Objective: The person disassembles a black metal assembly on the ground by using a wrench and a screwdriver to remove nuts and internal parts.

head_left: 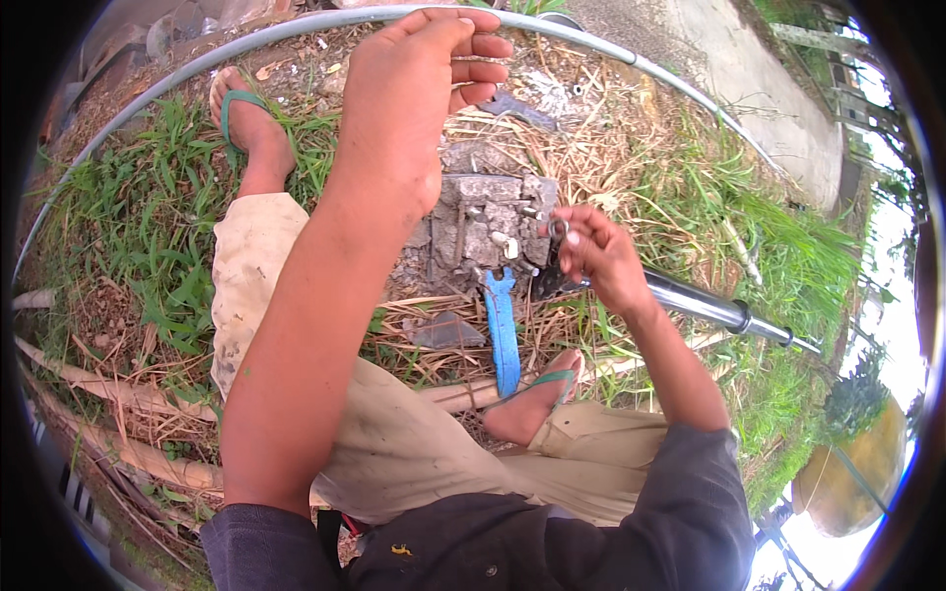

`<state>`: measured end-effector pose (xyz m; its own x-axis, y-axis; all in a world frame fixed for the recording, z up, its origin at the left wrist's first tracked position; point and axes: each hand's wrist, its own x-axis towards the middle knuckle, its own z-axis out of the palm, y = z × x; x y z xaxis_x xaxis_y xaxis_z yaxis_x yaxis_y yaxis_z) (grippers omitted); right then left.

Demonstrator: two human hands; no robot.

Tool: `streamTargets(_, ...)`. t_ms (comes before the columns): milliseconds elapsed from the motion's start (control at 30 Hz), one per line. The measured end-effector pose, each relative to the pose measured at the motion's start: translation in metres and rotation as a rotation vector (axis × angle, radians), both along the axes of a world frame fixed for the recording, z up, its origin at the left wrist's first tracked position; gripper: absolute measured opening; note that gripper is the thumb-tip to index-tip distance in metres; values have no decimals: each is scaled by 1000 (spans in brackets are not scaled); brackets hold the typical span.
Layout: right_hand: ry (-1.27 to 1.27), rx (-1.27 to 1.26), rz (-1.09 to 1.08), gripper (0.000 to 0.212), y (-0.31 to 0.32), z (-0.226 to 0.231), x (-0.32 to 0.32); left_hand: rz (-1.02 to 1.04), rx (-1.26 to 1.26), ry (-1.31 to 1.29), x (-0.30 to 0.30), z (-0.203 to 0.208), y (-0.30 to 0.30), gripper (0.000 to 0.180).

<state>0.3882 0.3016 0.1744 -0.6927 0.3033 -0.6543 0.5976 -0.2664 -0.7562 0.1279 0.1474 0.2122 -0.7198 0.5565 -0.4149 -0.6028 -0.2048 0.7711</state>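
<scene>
Grey pipe, perhaps in fingertip pinch of raised left hand

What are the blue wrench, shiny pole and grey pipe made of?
Blue wrench: probably metal, from its shape; matte, paintlike coat.
Shiny pole: likely polished or chromed metal, given its bright streaks.
Grey pipe: smooth and dull; plastic or metal, unclear.

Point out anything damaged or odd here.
The concrete block, just left of the right hand, looks damaged: its surface is rough and cracked, and its edges look broken rather than clean.
</scene>
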Motion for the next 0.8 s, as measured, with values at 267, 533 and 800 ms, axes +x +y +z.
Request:
streamTargets(267,248,-318,-219,36,-44,52,13,58,62,-61,9,12,13,20)
streamTargets(533,371,-390,-285,38,-63,72,9,39,106,-93,8,7,16,21)
streamTargets(800,-209,860,258,27,-53,23,27,38,147,-97,-1,18,4,22)
